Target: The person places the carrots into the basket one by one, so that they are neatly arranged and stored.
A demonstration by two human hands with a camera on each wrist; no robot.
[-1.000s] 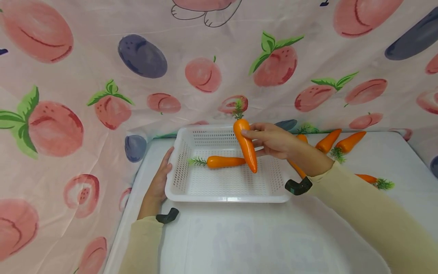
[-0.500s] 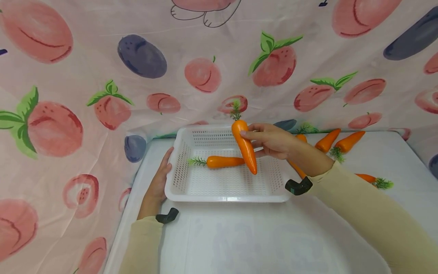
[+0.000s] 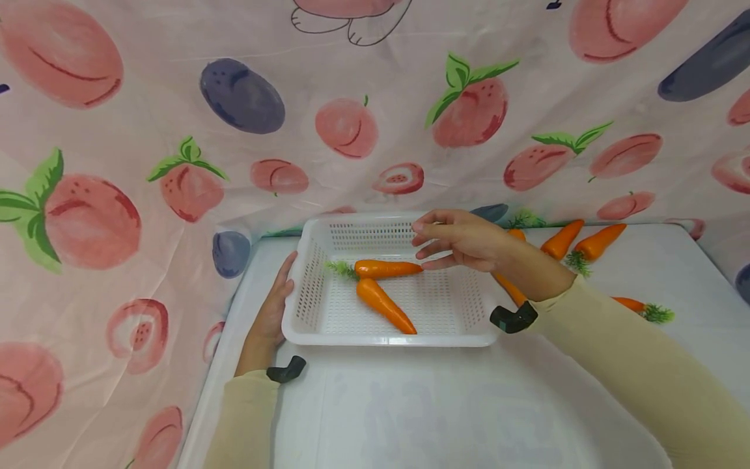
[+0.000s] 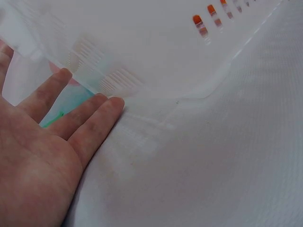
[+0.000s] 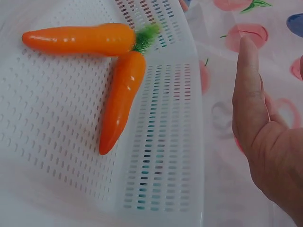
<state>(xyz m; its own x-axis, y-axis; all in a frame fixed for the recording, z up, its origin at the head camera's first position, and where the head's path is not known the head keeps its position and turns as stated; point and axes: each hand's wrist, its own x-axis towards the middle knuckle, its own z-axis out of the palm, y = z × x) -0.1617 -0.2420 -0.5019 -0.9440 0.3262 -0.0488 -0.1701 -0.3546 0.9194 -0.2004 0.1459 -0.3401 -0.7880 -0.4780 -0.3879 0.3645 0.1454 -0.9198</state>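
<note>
Carrots (image 3: 385, 305), two of them, lie in the white basket (image 3: 387, 340); more carrots (image 3: 600, 243) remain on the table (image 3: 433, 410). Your right hand (image 3: 465, 242) hangs over the basket, fingers parted, holding nothing; your left hand (image 3: 272, 312) rests straight fingers against its side.

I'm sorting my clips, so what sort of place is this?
Probably a staged tabletop setup: a white table, a fruit-print cloth rising behind it, and a white basket holding two carrots.

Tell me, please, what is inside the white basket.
The white basket holds two orange carrots, their stem ends close together. The floor beneath them is covered, and in the head view the right hand hides the far right corner.
</note>
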